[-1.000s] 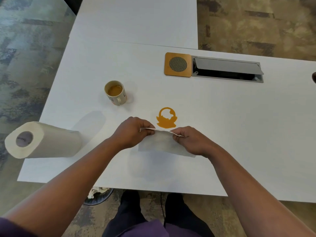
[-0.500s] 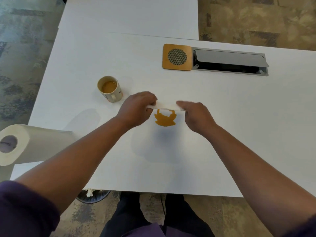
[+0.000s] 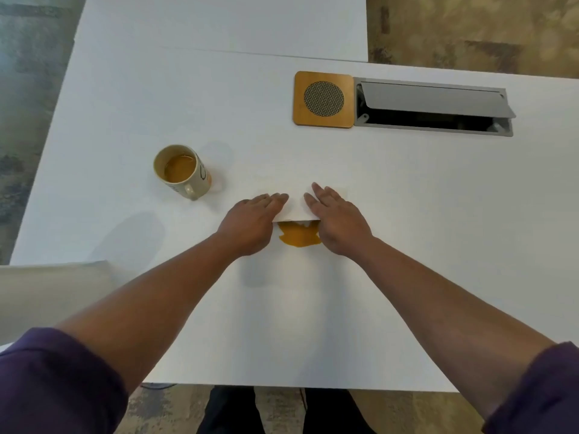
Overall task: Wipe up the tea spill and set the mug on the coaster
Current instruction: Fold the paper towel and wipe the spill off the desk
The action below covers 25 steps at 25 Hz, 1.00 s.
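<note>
Left hand (image 3: 250,220) and right hand (image 3: 336,222) lie flat, fingers extended, pressing a paper towel (image 3: 296,209) onto the table (image 3: 407,214) — its near edge covers the far part of the tea spill (image 3: 299,236). Mug (image 3: 183,171) stands left, well apart from coaster (image 3: 323,99).

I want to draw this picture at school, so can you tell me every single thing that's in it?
table: one, white, fills most of the view
mug: one, beige, tea inside, left of the hands
tea spill: one, orange-brown, between the hands
paper towel: one, white, flat under the fingers, far side of the spill
coaster: one, wooden with round mesh centre, far side
cable hatch: one, grey, lid open, right of the coaster
paper towel roll: one, white, left edge
left hand: one, flat on the towel
right hand: one, flat on the towel
</note>
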Each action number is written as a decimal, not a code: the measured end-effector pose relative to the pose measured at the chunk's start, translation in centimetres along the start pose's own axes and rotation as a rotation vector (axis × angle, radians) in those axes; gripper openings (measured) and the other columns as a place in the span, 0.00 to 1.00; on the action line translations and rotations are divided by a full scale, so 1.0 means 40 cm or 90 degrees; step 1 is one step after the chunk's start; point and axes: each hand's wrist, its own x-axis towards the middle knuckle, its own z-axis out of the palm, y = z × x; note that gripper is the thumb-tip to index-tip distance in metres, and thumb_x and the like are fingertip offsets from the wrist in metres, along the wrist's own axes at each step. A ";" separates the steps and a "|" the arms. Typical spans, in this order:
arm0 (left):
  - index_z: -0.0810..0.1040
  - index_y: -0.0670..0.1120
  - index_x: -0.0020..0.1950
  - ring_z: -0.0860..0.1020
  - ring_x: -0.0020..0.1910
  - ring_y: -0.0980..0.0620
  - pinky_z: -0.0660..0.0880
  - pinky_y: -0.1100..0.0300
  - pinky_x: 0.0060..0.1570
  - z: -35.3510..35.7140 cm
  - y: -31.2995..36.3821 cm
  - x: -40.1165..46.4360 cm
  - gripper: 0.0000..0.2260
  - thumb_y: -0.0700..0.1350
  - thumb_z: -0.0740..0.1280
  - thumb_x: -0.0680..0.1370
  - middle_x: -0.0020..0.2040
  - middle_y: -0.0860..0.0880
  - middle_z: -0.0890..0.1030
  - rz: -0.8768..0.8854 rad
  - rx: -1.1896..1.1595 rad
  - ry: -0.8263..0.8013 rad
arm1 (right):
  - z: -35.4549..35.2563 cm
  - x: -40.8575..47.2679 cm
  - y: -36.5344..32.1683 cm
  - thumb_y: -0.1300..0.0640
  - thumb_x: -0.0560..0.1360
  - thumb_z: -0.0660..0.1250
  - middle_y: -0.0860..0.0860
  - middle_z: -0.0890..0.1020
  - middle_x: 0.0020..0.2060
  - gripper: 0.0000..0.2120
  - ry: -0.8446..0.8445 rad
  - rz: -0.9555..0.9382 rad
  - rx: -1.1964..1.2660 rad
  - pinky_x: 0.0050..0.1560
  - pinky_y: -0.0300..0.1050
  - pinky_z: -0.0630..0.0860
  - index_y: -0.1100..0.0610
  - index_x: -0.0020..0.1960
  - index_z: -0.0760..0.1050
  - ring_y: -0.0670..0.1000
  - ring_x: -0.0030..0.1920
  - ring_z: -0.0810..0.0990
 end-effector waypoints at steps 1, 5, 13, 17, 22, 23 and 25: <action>0.55 0.51 0.83 0.69 0.75 0.43 0.68 0.47 0.68 -0.009 0.003 0.015 0.30 0.46 0.59 0.81 0.80 0.47 0.66 0.000 0.032 -0.018 | -0.008 0.010 -0.004 0.58 0.80 0.55 0.49 0.51 0.82 0.30 0.002 -0.001 -0.005 0.74 0.57 0.60 0.50 0.81 0.54 0.54 0.81 0.51; 0.51 0.49 0.84 0.61 0.79 0.43 0.60 0.45 0.72 -0.040 0.018 0.077 0.31 0.48 0.57 0.82 0.84 0.50 0.56 0.033 0.152 -0.086 | -0.034 0.059 -0.007 0.56 0.82 0.54 0.50 0.56 0.81 0.27 -0.021 -0.059 -0.066 0.77 0.54 0.56 0.54 0.81 0.55 0.54 0.81 0.51; 0.53 0.50 0.84 0.50 0.83 0.48 0.55 0.47 0.80 -0.068 0.005 0.130 0.27 0.42 0.54 0.84 0.84 0.50 0.51 0.044 -0.041 -0.221 | -0.056 0.100 0.018 0.64 0.83 0.52 0.49 0.53 0.82 0.28 -0.128 -0.082 0.015 0.78 0.50 0.55 0.53 0.81 0.54 0.50 0.81 0.49; 0.52 0.50 0.84 0.49 0.83 0.50 0.54 0.47 0.80 -0.061 0.010 0.112 0.28 0.42 0.53 0.84 0.85 0.51 0.50 0.057 -0.053 -0.240 | -0.042 0.076 0.019 0.63 0.84 0.51 0.49 0.51 0.82 0.27 -0.154 -0.086 0.020 0.78 0.53 0.56 0.53 0.82 0.52 0.51 0.81 0.47; 0.49 0.49 0.84 0.47 0.83 0.50 0.52 0.49 0.80 -0.042 0.027 0.088 0.28 0.44 0.52 0.84 0.85 0.50 0.47 0.055 -0.015 -0.246 | -0.024 0.038 0.020 0.65 0.82 0.50 0.52 0.49 0.82 0.29 -0.149 -0.097 0.021 0.79 0.52 0.52 0.56 0.82 0.50 0.53 0.82 0.45; 0.48 0.49 0.84 0.47 0.83 0.50 0.52 0.49 0.80 -0.039 0.030 0.082 0.28 0.44 0.52 0.84 0.85 0.50 0.47 0.058 -0.006 -0.247 | -0.019 0.031 0.018 0.66 0.82 0.50 0.52 0.49 0.82 0.29 -0.148 -0.096 0.018 0.79 0.51 0.51 0.56 0.82 0.50 0.53 0.82 0.45; 0.48 0.48 0.84 0.47 0.83 0.50 0.53 0.49 0.80 -0.035 0.036 0.071 0.28 0.44 0.51 0.84 0.85 0.50 0.47 0.064 0.010 -0.249 | -0.011 0.016 0.013 0.67 0.81 0.51 0.53 0.48 0.82 0.30 -0.146 -0.096 0.017 0.80 0.50 0.50 0.57 0.82 0.49 0.54 0.82 0.44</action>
